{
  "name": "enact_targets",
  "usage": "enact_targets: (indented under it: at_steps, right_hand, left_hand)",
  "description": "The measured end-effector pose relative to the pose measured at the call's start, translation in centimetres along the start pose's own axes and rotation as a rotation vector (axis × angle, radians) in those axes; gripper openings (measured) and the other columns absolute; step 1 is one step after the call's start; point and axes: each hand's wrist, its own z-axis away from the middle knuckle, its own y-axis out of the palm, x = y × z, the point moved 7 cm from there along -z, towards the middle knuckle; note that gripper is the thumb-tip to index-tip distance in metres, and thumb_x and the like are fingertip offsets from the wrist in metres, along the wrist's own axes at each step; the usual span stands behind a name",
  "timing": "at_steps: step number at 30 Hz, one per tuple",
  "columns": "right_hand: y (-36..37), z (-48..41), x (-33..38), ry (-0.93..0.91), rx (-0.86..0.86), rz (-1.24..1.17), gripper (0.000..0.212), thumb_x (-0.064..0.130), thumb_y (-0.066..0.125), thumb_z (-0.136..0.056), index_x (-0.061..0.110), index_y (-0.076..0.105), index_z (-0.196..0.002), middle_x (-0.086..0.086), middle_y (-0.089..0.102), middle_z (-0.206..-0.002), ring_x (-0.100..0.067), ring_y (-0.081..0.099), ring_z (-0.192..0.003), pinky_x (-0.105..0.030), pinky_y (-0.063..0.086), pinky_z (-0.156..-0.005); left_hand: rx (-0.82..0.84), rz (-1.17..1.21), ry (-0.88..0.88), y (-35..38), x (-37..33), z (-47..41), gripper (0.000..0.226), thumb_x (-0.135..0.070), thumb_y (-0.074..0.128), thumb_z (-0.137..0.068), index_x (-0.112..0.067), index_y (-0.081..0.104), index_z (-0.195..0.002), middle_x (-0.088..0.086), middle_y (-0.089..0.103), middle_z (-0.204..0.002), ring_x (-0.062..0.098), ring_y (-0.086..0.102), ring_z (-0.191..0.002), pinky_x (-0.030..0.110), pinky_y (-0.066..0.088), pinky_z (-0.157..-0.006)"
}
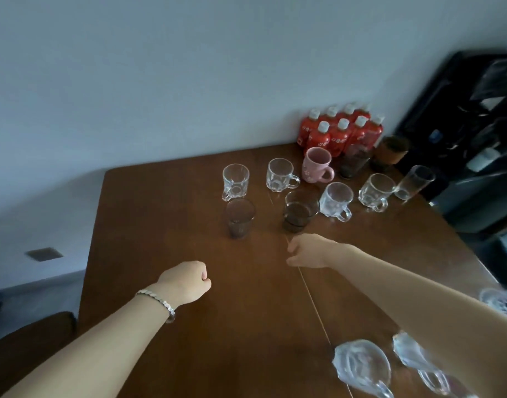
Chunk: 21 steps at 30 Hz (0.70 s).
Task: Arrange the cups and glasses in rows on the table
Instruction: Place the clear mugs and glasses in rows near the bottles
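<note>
Here we are holding both hands over the brown wooden table (149,214), neither one gripping anything. Our left hand (186,281), with a beaded bracelet (157,301) at the wrist, is curling into a loose fist above bare wood. Our right hand (307,251) is hanging just short of a dark tumbler (299,211), its fingers bent inward but not touching the glass.

Beyond the hands, cups are standing upright in two rough rows. In the far row we are seeing two clear handled mugs (235,180) (281,175), a pink mug (317,165) and two dark glasses (355,160) (390,152). In the nearer row another dark tumbler (239,218) is sitting at the left, then the one by our right hand, two more clear mugs (336,201) (375,192) and a tall clear glass (414,182). Red bottles (340,130) are clustering against the wall. Near the bottom right, blurred clear glassware (361,366) is lying by our right forearm.
</note>
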Motion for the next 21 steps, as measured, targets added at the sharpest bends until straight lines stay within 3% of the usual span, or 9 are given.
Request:
enact_targets:
  at_steps: [5, 15, 21]
  right_hand:
    - [-0.4, 4.5, -11.4, 0.090, 0.023, 0.035, 0.047, 0.039, 0.056, -0.091, 0.016, 0.051, -0.132, -0.004, 0.054, -0.134, -0.023, 0.051, -0.124, -0.032, 0.042, -0.102]
    - [-4.2, 9.8, -38.3, 0.276, -0.166, -0.114, 0.041, 0.030, 0.053, -0.092, 0.018, 0.052, -0.131, -0.005, 0.057, -0.128, -0.021, 0.060, -0.105, -0.032, 0.051, -0.091]
    - [-3.6, 11.0, -47.8, 0.272, -0.050, 0.065, 0.070, 0.045, 0.063, -0.084, 0.025, 0.034, -0.144, -0.004, 0.040, -0.137, -0.023, 0.046, -0.120, -0.035, 0.049, -0.095]
  left_hand:
    - [0.018, -0.008, 0.111, 0.6, -10.1, -0.1, 0.019, -0.035, 0.045, -0.095, -0.023, 0.059, -0.102, -0.004, 0.063, -0.106, 0.019, 0.061, -0.098, 0.029, 0.047, -0.080]
    - [0.000, -0.075, 0.223, 4.7, -32.4, -2.8, 0.014, -0.037, 0.046, -0.093, -0.027, 0.056, -0.095, -0.005, 0.063, -0.105, 0.016, 0.061, -0.093, 0.026, 0.044, -0.071]
    - [-0.005, -0.052, 0.214, 6.5, -41.9, -4.3, 0.014, -0.036, 0.048, -0.092, -0.026, 0.057, -0.090, -0.006, 0.064, -0.095, 0.019, 0.062, -0.088, 0.027, 0.042, -0.071]
